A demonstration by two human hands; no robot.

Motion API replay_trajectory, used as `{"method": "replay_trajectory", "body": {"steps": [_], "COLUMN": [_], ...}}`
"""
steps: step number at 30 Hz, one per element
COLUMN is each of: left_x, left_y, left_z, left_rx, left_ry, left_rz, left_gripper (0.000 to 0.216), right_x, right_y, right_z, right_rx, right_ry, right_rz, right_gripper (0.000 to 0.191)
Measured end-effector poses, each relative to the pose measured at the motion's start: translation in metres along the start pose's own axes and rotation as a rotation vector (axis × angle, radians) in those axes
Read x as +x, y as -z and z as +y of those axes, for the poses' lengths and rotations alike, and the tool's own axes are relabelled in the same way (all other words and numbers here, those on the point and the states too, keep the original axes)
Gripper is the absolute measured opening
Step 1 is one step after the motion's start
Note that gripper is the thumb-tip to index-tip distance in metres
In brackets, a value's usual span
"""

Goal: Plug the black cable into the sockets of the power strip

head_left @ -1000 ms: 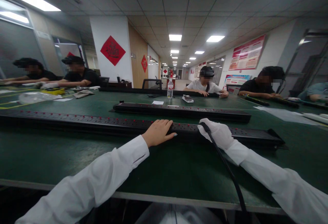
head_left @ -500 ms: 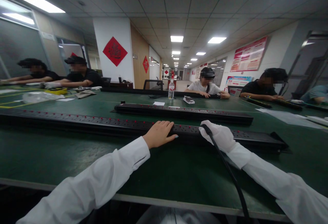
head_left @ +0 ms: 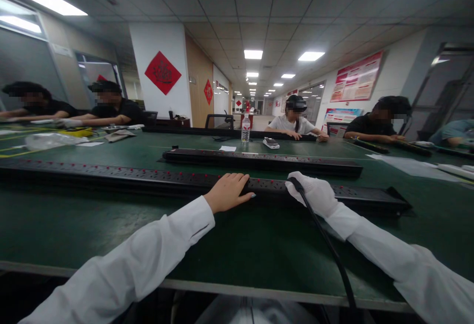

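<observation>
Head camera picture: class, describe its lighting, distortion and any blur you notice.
Head view: ceiling light panels light the room evenly and glare white; the wide lens bows the ceiling and walls at the edges; the left hand and the gloved right hand on the near power strip look sharp; other people's faces are blurred out.

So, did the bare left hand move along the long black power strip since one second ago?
No. The left hand rests on the near power strip, the same gap from the gloved right hand. Only the camera shifted.

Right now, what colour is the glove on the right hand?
White, clearest in the head view: right hand on the black power strip.
</observation>
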State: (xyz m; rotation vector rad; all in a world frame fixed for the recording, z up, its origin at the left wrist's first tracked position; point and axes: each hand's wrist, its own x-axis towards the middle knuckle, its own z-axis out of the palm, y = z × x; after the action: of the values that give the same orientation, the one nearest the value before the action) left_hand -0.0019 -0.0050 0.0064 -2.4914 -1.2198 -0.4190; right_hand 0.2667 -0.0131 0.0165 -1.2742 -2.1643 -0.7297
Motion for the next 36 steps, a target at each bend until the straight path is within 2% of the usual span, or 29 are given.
{"method": "replay_trajectory", "body": {"steps": [11, 36], "left_x": [0.0005, 0.0005], "left_y": [0.0007, -0.0021], "left_z": [-0.0005, -0.0011], "left_rx": [-0.002, -0.003], "left_ry": [0.006, -0.006], "left_rz": [-0.024, 0.013], "left_gripper": [0.06, 0.059], "right_x": [-0.0002, -0.0003], "right_y": [-0.0022, 0.0016], "right_z": [0.0009, 0.0007], "right_rx": [-0.019, 0.019], "right_ry": [-0.004, 0.001], "right_rz": [0.012, -0.003], "right_gripper": [0.028, 0.028]}}
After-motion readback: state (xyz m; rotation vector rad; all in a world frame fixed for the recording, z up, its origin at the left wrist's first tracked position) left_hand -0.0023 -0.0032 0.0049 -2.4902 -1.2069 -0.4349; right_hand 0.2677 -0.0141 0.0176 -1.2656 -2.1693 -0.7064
